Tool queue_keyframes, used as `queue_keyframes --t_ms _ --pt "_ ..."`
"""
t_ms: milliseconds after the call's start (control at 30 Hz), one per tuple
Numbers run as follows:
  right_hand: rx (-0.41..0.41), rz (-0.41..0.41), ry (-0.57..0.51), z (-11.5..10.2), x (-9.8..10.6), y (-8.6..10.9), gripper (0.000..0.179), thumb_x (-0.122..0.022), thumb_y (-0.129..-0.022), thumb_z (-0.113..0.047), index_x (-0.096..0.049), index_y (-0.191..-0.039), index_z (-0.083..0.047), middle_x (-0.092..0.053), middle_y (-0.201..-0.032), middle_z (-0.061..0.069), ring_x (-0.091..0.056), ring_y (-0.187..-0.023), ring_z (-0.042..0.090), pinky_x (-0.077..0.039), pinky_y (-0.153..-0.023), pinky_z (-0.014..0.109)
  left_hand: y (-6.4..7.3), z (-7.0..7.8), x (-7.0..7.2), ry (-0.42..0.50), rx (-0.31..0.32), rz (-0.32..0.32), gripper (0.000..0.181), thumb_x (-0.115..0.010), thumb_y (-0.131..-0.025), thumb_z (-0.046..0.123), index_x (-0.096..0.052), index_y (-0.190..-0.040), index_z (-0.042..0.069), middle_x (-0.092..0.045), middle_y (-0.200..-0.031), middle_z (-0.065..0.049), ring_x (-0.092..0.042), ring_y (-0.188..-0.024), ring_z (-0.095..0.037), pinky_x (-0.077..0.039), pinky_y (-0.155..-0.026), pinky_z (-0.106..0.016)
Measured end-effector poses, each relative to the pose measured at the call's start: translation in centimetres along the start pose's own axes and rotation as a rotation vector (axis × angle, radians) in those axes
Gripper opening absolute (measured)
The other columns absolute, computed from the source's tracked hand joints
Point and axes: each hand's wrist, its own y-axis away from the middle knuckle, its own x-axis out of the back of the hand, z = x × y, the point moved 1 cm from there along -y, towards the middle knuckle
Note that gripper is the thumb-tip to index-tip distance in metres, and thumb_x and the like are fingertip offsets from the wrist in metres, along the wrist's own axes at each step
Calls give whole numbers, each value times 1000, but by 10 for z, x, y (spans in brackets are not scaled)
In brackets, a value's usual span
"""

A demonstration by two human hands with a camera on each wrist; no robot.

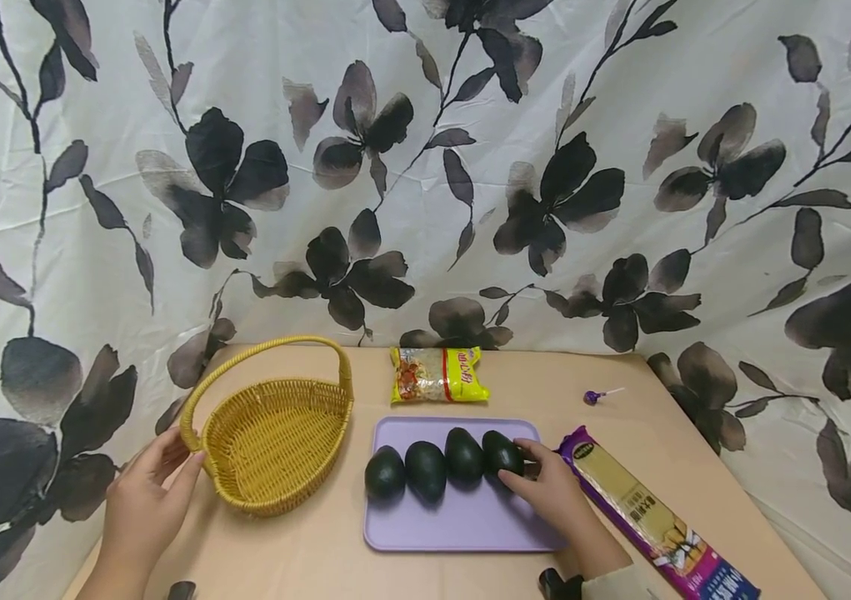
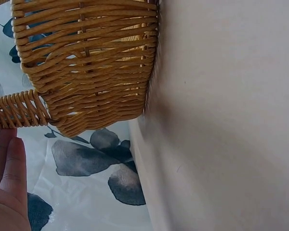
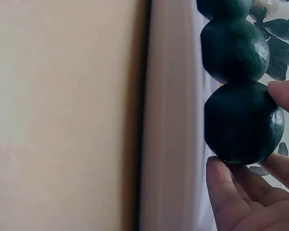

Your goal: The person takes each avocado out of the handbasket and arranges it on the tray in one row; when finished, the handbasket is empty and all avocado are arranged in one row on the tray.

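A yellow wicker basket (image 1: 275, 442) with a tall handle stands on the left of the table. My left hand (image 1: 151, 492) is at the foot of its handle, thumb on the near side and fingers behind; the left wrist view shows the fingertips against the woven handle (image 2: 19, 109). Several dark green avocados lie in a row on a light purple tray (image 1: 463, 529). With thumb and fingers on either side, my right hand (image 1: 548, 483) holds the rightmost avocado (image 1: 502, 452). In the right wrist view this avocado (image 3: 243, 122) sits against its neighbour (image 3: 235, 50).
Behind the tray lies a yellow-ended clear food packet (image 1: 440, 375). A purple lollipop (image 1: 593, 397) is at the back right. A long purple package of noodles (image 1: 650, 508) slants along the right side, close to my right forearm. A floral cloth (image 1: 425, 167) hangs behind the table.
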Motion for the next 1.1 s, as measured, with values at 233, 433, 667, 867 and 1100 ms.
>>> queue_keyframes --t_ms 233,433,667,867,1100 --pt "-2 3 -25 -4 -1 8 64 -89 -80 -28 -64 -135 -7 -71 -125 14 -70 -97 21 -63 -77 33 1 -1 4 14 9 18 56 -81 -84 -5 -61 -136 -2 -71 -120 -24 -43 -103 32 -40 -89 8" --pt "2 14 -59 -4 1 14 59 -88 -81 -25 -65 -133 -7 -72 -124 14 -70 -99 23 -65 -82 35 3 -2 6 -12 30 3 56 -80 -85 -2 -61 -138 0 -71 -122 -23 -41 -104 32 -39 -89 8" --pt "20 27 -87 -5 7 16 52 -83 -87 -22 -65 -133 -3 -72 -123 14 -71 -101 24 -64 -84 33 2 -3 6 11 19 10 56 -79 -85 -5 -60 -137 -3 -70 -120 -23 -43 -104 30 -41 -89 7" --pt "-9 29 -136 -16 15 15 52 -80 -90 -22 -63 -136 -4 -69 -129 16 -70 -107 24 -62 -83 22 0 -5 5 13 40 -2 54 -79 -87 -3 -61 -137 -2 -71 -122 -23 -43 -104 30 -41 -89 7" --pt "38 50 -149 -28 22 9 47 -78 -92 -17 -63 -135 -6 -70 -127 15 -69 -108 24 -59 -82 17 -3 -6 5 21 74 -5 52 -79 -87 0 -62 -136 -2 -71 -122 -21 -45 -102 29 -43 -87 6"
